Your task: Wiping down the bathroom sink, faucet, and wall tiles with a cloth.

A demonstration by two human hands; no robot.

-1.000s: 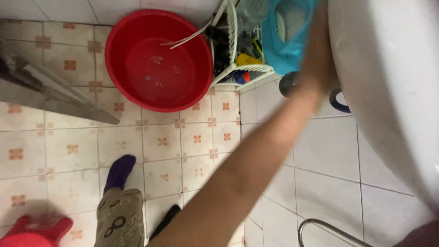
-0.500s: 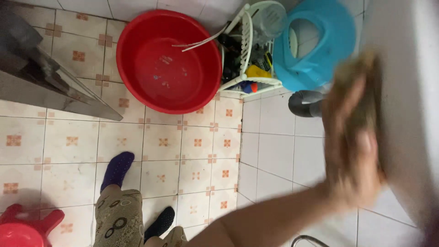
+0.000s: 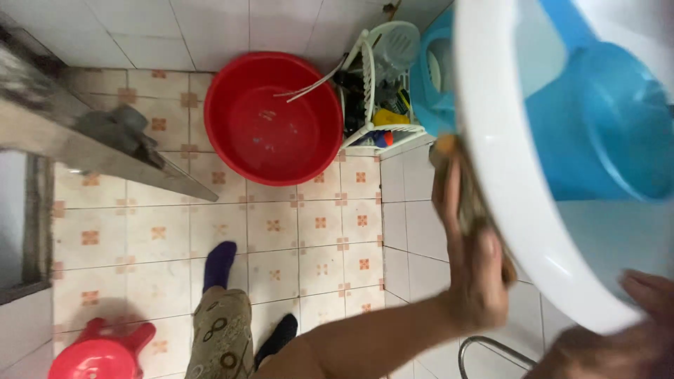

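My left hand (image 3: 474, 274) presses a brownish scrubbing sponge (image 3: 469, 203) against the outer wall of a large white basin (image 3: 505, 182). The basin is tilted, so its inside shows. A blue plastic scoop (image 3: 604, 119) lies in it. My right hand (image 3: 635, 326) grips the basin at its lower edge, at the bottom right of the view, with fingers curled over the rim. The sponge is partly hidden behind my fingers and the basin's rim.
A red round tub (image 3: 274, 116) sits on the patterned floor tiles. Beside it stands a white rack (image 3: 375, 77) with bottles, then a blue plastic item (image 3: 428, 77). A red stool (image 3: 98, 354), my socked feet (image 3: 220, 263), a metal sill (image 3: 112, 151) and a curved metal pipe (image 3: 491, 344) are nearby.
My left hand has slid the sponge down along the basin's outer wall. The basin has tipped, so its inside and the blue scoop now show. My right hand has come into view.
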